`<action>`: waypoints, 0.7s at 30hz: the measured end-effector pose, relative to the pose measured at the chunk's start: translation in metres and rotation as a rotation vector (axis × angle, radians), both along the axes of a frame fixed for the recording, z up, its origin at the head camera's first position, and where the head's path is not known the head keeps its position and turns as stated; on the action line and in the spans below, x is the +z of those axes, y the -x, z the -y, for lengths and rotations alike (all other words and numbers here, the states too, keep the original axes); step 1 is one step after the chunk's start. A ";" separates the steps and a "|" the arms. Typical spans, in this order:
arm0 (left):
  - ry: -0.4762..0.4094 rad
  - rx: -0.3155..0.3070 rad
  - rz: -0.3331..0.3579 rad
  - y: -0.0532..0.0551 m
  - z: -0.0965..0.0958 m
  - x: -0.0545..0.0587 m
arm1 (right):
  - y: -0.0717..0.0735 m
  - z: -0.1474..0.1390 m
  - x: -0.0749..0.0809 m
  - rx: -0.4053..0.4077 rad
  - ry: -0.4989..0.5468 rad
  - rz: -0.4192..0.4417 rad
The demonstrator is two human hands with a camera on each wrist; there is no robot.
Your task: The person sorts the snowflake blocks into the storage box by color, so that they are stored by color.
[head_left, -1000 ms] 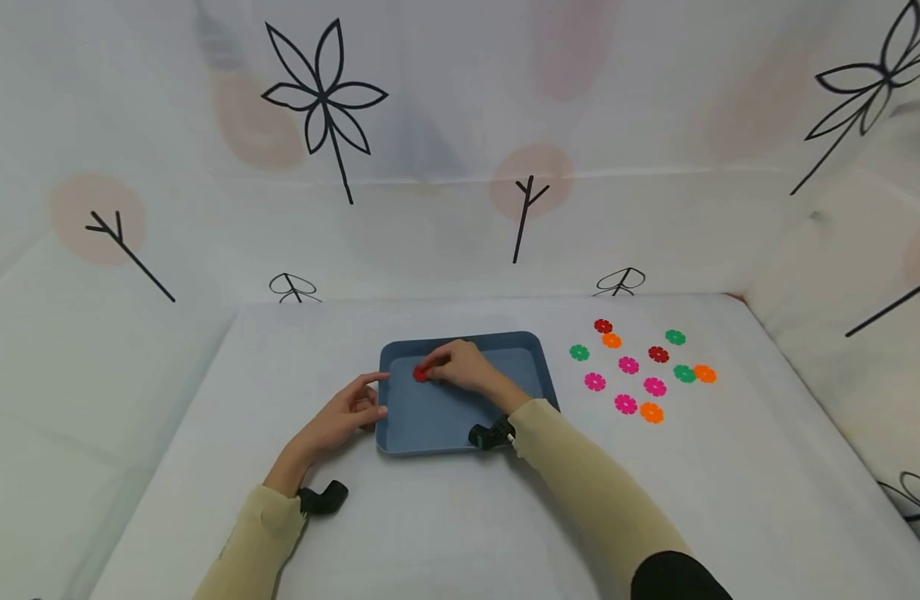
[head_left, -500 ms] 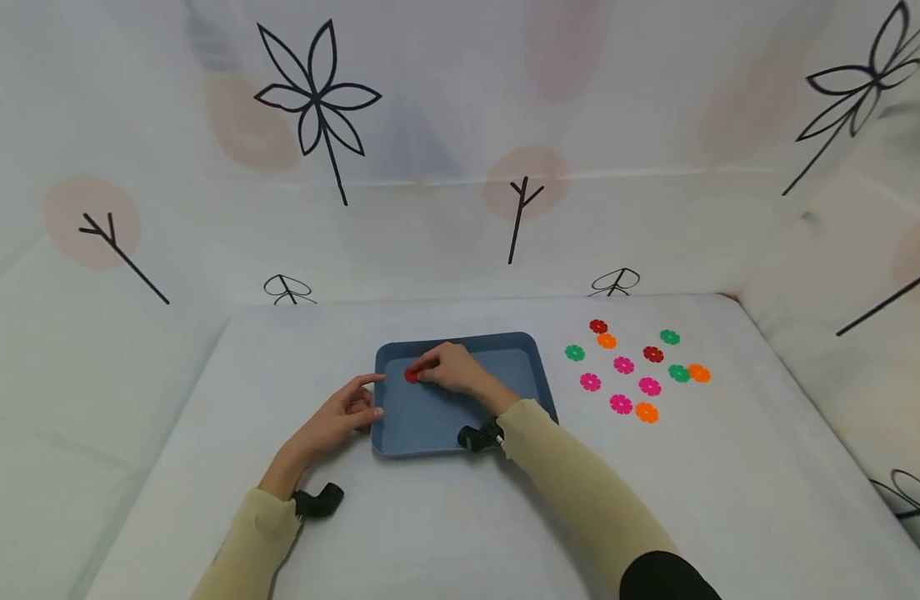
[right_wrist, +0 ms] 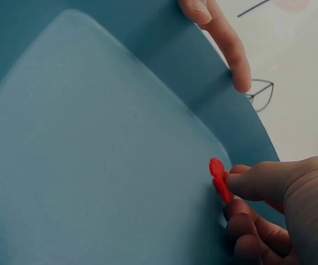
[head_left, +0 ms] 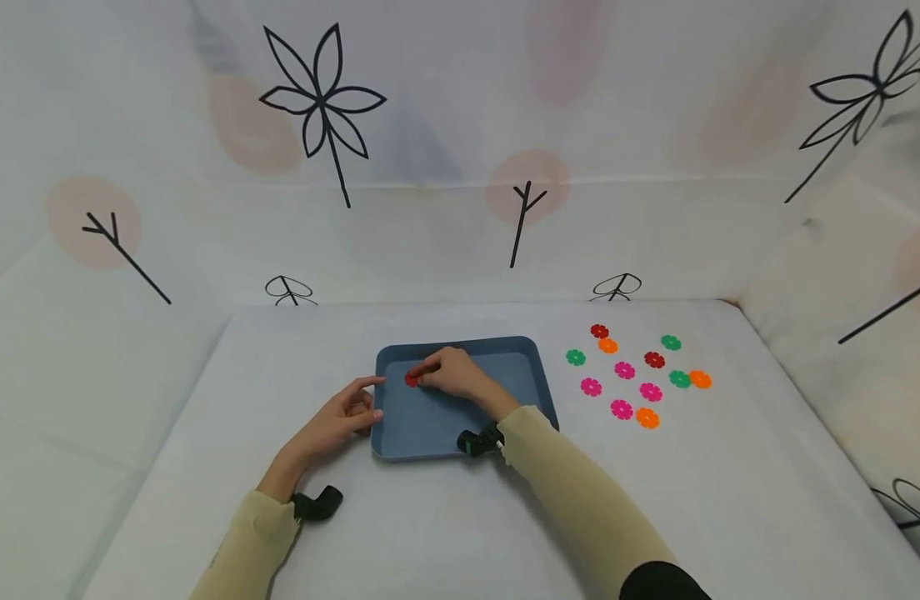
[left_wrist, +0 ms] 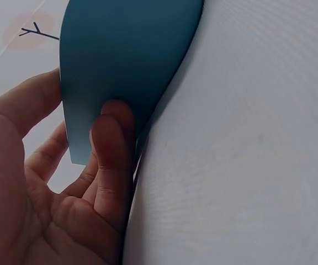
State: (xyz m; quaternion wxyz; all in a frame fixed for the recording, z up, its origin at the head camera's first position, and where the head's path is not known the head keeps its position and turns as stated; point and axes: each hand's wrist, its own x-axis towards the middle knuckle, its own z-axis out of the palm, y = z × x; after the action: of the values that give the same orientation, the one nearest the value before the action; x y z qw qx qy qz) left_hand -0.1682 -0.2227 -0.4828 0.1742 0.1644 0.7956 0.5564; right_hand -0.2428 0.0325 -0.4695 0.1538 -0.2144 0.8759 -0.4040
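A blue-grey tray lies on the white table, left hand at its left side. That hand's index finger and thumb touch the rim; the left wrist view shows several fingertips against the outer wall, not wrapped round it. Over the tray's upper left part, my right hand pinches a small red flower-shaped disc between thumb and fingers. Seen from the right wrist, the red disc is tilted on edge close to the tray floor; whether it touches is unclear.
Right of the tray lie several flower-shaped discs, among them a pink one, a green one, an orange one and a dark red one. A patterned white cloth stands behind the table.
My right hand has shifted slightly left across the tray with the red disc still pinched. The left hand stays at the tray's edge. The loose discs lie as before.
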 end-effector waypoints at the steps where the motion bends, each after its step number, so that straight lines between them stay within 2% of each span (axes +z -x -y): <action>1: 0.003 0.001 -0.001 0.000 0.000 0.000 | 0.000 0.000 0.001 0.001 0.008 0.001; 7: 0.011 0.005 -0.014 0.001 0.000 0.000 | 0.000 -0.005 0.009 -0.003 0.063 0.024; 10: 0.015 0.012 -0.017 0.001 -0.001 0.000 | 0.003 -0.012 0.013 -0.009 0.063 0.002; 21: 0.003 0.003 -0.021 0.001 0.000 -0.002 | 0.010 -0.057 0.033 -0.043 0.145 -0.055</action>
State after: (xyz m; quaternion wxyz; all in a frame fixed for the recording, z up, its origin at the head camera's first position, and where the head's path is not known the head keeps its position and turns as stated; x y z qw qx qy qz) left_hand -0.1688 -0.2227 -0.4846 0.1653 0.1691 0.7984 0.5538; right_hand -0.2529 0.0892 -0.4361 0.1050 -0.2171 0.8526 -0.4636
